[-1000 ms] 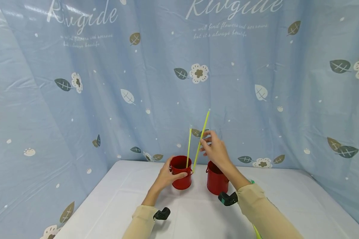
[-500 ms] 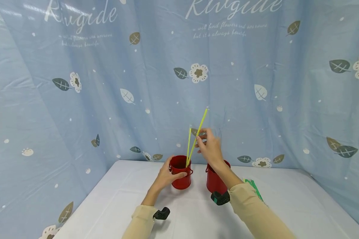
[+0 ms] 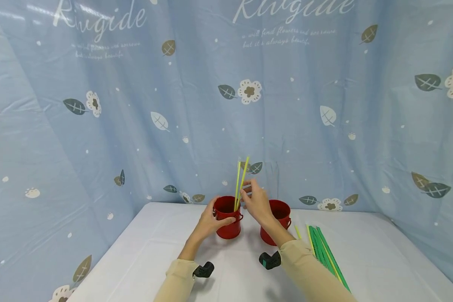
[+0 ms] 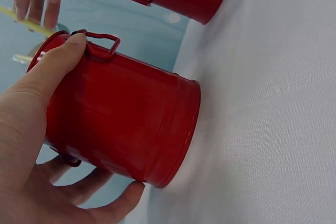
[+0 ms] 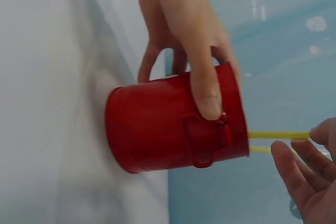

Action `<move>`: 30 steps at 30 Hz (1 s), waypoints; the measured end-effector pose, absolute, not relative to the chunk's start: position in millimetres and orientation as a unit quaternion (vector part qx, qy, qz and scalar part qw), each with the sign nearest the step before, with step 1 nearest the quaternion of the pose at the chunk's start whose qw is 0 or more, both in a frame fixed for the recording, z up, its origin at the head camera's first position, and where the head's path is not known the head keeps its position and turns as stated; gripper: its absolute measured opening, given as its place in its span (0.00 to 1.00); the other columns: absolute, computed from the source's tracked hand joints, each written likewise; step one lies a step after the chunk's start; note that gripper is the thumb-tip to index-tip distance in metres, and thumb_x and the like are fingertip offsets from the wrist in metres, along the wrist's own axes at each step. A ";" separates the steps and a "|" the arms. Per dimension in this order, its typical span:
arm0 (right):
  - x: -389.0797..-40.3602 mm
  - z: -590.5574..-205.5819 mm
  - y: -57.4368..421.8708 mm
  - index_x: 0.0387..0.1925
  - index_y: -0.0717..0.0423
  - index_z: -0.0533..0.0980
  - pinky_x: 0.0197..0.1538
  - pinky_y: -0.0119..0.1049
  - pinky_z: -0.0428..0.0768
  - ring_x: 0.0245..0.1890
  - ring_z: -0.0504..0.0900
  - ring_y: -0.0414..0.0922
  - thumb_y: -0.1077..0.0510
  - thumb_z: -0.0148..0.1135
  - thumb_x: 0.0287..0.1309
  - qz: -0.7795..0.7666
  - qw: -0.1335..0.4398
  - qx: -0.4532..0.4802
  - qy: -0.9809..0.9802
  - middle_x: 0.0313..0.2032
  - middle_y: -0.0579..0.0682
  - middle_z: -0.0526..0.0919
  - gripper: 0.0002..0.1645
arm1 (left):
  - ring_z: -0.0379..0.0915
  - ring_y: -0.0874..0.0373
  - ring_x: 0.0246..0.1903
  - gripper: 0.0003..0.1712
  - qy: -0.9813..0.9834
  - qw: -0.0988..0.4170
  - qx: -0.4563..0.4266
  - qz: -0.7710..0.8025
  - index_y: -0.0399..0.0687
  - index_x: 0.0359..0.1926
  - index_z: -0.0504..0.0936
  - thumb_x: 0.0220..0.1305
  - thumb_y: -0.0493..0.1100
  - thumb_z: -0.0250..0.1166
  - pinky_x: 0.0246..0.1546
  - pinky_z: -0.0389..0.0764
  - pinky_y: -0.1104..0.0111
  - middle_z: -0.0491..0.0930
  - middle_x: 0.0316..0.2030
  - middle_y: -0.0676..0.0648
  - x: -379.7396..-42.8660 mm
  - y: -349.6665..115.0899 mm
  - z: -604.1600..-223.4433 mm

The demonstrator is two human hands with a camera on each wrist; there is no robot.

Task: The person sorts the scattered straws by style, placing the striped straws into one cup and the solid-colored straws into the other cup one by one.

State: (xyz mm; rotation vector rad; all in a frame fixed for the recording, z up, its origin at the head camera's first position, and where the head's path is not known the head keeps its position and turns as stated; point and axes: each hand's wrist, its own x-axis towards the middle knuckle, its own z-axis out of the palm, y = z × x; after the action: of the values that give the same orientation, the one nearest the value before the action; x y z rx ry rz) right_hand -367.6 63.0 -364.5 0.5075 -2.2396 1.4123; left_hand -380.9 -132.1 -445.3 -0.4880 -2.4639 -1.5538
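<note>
My left hand [image 3: 206,223] grips a small red metal bucket [image 3: 230,230], thumb by the handle lug and fingers on the far side. The bucket stands upright on the table. One yellow straw [image 3: 238,178] leans inside it. Above the rim, my right hand [image 3: 257,205] pinches a second yellow straw [image 3: 246,167], whose lower end is inside the same bucket. In the right wrist view the held straw [image 5: 278,135] enters the bucket mouth beside the other one. The straws' lower ends are hidden by the bucket wall.
A second red bucket [image 3: 281,208] stands to the right, partly behind my right forearm. Several green straws [image 3: 323,247] and a few yellow ones lie on the white table [image 3: 377,256] at the right. A blue patterned curtain [image 3: 196,138] hangs behind the table.
The right hand has brought its yellow straw left from beside the bucket to over its mouth, then lowered it inside. The left hand keeps its grip on the bucket.
</note>
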 end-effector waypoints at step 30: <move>-367.6 -372.4 62.1 0.54 0.60 0.77 0.27 0.34 0.85 0.29 0.85 0.46 0.59 0.58 0.67 0.466 0.161 0.201 -0.846 0.39 0.59 0.86 0.16 | 0.67 0.49 0.64 0.54 -0.824 0.092 -0.175 -0.531 0.55 0.74 0.54 0.53 0.55 0.74 0.59 0.77 0.51 0.68 0.66 0.48 -383.3 -133.8 -446.9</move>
State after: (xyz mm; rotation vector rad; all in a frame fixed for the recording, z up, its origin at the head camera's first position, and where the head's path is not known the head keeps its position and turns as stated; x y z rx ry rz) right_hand -367.6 62.1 -372.4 0.5747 -2.4165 1.3314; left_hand -383.3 -133.8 -446.9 -0.5207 -2.4454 -1.5781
